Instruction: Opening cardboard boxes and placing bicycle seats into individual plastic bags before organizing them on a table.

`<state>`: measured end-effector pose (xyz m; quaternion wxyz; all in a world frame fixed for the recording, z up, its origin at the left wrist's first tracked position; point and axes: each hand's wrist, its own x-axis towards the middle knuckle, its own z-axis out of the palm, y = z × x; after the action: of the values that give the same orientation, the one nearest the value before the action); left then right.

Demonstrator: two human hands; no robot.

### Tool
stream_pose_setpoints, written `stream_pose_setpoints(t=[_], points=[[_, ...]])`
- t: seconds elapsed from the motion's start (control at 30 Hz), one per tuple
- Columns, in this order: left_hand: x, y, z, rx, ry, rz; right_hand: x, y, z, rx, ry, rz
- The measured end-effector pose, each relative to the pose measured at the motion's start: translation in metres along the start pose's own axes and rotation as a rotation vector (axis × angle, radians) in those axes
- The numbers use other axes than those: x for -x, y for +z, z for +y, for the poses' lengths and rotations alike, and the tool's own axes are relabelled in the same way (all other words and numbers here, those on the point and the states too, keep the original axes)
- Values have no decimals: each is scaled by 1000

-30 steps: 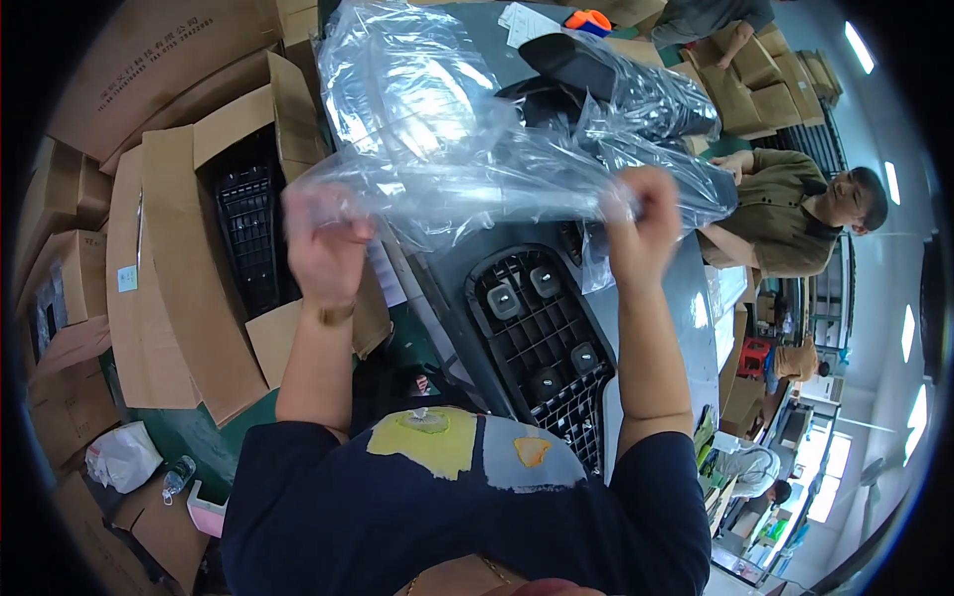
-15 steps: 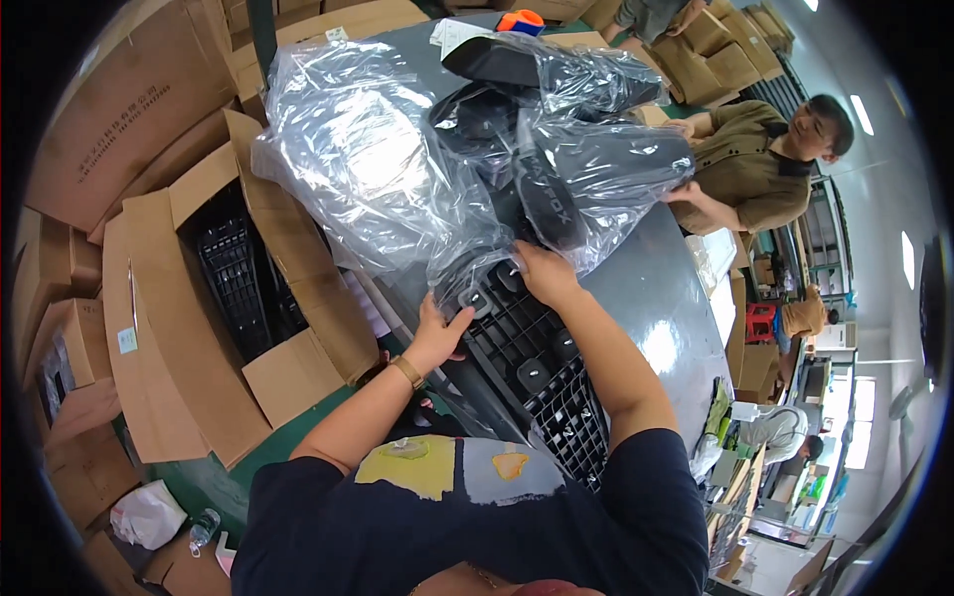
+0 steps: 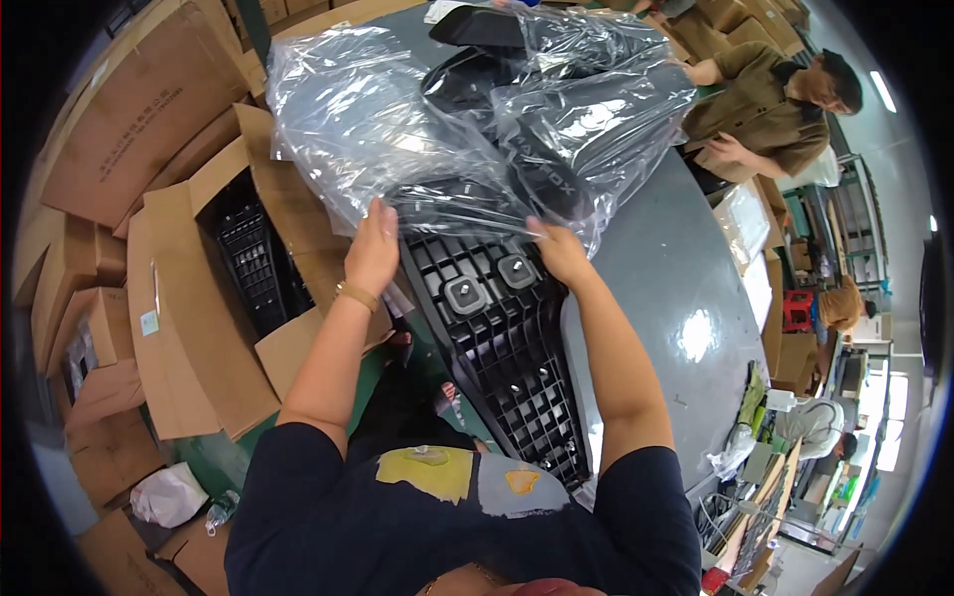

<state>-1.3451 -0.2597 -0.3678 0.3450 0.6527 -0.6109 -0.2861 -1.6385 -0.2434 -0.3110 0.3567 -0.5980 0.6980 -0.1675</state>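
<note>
A long black plastic panel [image 3: 512, 343] with a ribbed grid underside lies in front of me, its near end close to my shirt. Two square pads with metal studs sit near its far end, which is inside the mouth of a transparent plastic bag [image 3: 343, 119]. My left hand [image 3: 374, 253] grips the bag's edge at the panel's left side. On the other side, my right hand [image 3: 559, 253] pinches the bag's edge near the panel's right corner. Beyond it lie black moulded parts [image 3: 596, 119] wrapped in transparent film.
At left, an open cardboard box [image 3: 199, 328] holds another black ribbed panel [image 3: 248, 253]. More cartons [image 3: 129, 109] are stacked behind it. The grey table [image 3: 646, 308] extends to my right. A co-worker [image 3: 775, 109] stands across it at the far right.
My hands have moved apart to either side of the panel, spreading the bag's mouth across its far end. More of the ribbed panel shows. The co-worker's hand has drawn back from the wrapped parts.
</note>
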Motion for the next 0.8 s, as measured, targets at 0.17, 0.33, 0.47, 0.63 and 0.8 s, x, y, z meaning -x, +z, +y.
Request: stream_pose_setpoints(t=[0.17,0.33,0.47,0.63,0.8], points=[[88,-2,34,13,426,44,75,3,62,-329,-111,156],[130,-8,39,131,415,-121,213,2,125,-644,190,101],[136,-4,45,118,391,-141,371,30,204,-295,633,-360],[130,-4,59,77,425,-209,424,59,189,-1066,529,-26],[120,-7,90,-150,652,-308,410,48,153,-716,569,-333]])
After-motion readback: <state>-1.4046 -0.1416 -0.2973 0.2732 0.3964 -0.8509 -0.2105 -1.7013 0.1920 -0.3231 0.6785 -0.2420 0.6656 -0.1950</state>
